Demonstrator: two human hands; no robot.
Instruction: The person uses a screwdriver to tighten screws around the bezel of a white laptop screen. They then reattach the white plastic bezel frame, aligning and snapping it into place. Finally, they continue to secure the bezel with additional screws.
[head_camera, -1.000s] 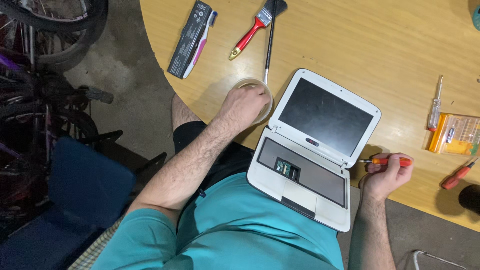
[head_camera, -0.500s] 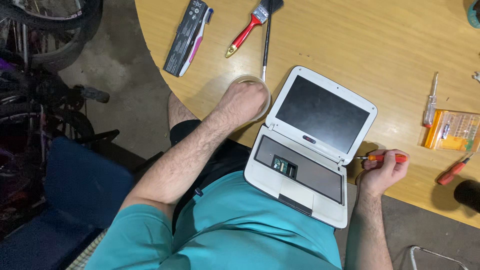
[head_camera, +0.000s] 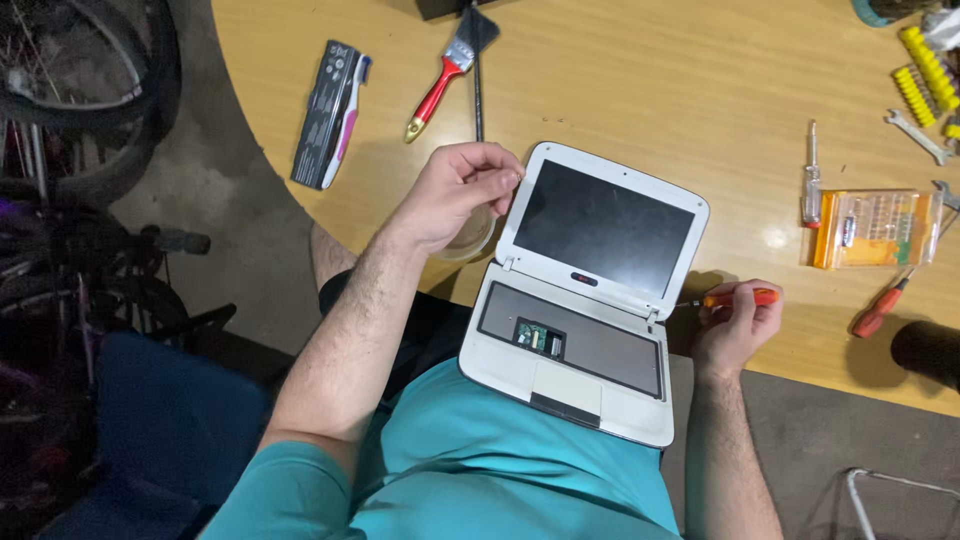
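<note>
Wooden table (head_camera: 640, 90): white laptop (head_camera: 590, 290) between hands; left hand (head_camera: 455, 195) curled over clear dish (head_camera: 470, 240), right hand (head_camera: 735, 320) gripping orange screwdriver (head_camera: 735, 297).

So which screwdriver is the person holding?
Find the small white laptop open at the wooden table's edge. Just beside its hinge corner, the right hand grips a thin screwdriver. Unlike the other red-handled screwdriver lying loose, its tip points at the laptop.

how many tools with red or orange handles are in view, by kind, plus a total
paintbrush with red handle: 1
orange-handled screwdriver held in the right hand: 1
red-handled screwdriver lying on the table: 1
total: 3
</note>
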